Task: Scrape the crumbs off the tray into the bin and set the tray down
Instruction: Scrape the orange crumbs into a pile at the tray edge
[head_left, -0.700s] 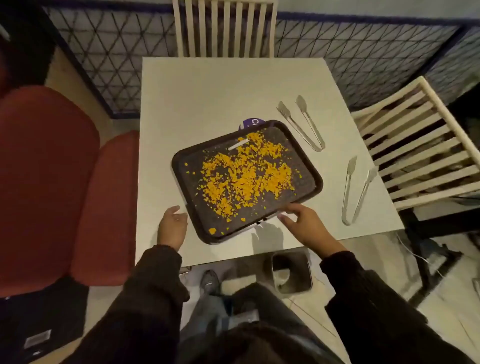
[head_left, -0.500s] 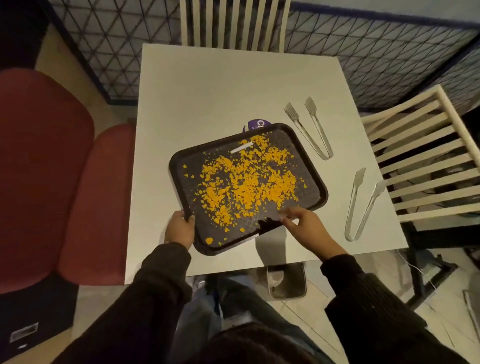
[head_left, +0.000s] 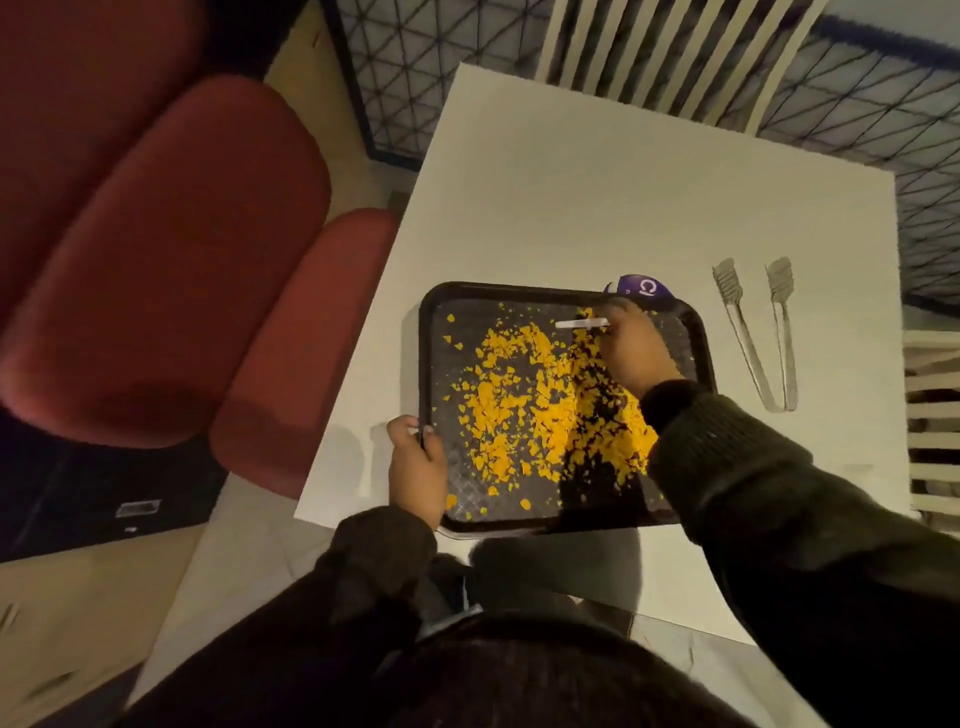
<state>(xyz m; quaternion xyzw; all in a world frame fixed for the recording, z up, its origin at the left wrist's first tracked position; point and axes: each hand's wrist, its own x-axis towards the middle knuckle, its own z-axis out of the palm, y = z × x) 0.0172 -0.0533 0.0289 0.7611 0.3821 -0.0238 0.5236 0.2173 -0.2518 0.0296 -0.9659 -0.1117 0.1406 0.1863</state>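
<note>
A dark rectangular tray (head_left: 436, 312) lies on the white table (head_left: 597, 197), strewn with orange crumbs (head_left: 519, 395). My left hand (head_left: 415, 465) grips the tray's near left rim, thumb over the edge. My right hand (head_left: 631, 351) reaches across the tray to its far side, fingertips pinching one end of a small white flat stick (head_left: 576, 324) that lies among the crumbs. The bin is out of sight.
A purple packet (head_left: 644, 287) peeks out behind the tray's far edge. Metal tongs (head_left: 763, 338) lie to the right of the tray. Red seats (head_left: 171, 249) stand to the left, white slatted chairs (head_left: 670, 57) behind and right of the table.
My right hand left the tray's near edge and reached to the white stick at the far side. My left hand closed on the tray's rim. The view swung right and lower.
</note>
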